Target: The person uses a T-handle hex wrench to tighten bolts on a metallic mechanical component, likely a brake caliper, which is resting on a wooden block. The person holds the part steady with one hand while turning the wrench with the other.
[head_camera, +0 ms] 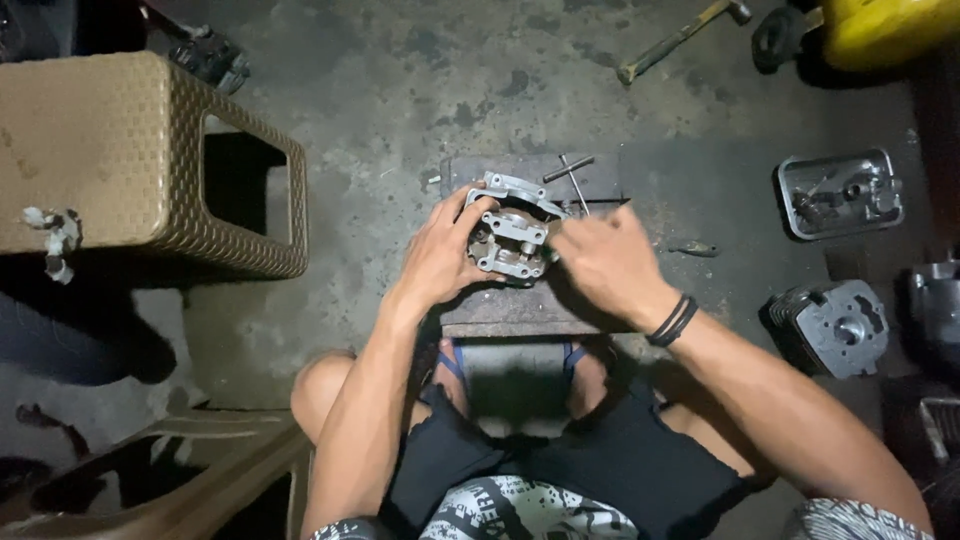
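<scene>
Metal engine head is sitting on the dark block in front of my knees. My left hand is gripping its left side, fingers curled around the casting. My right hand is touching its right edge, fingers bent; I cannot tell whether they are pinching anything. A T-handle tool is lying just behind the head on the block.

Dull grey cast-metal engine part on a rough wooden block; stained matt concrete floor.
</scene>
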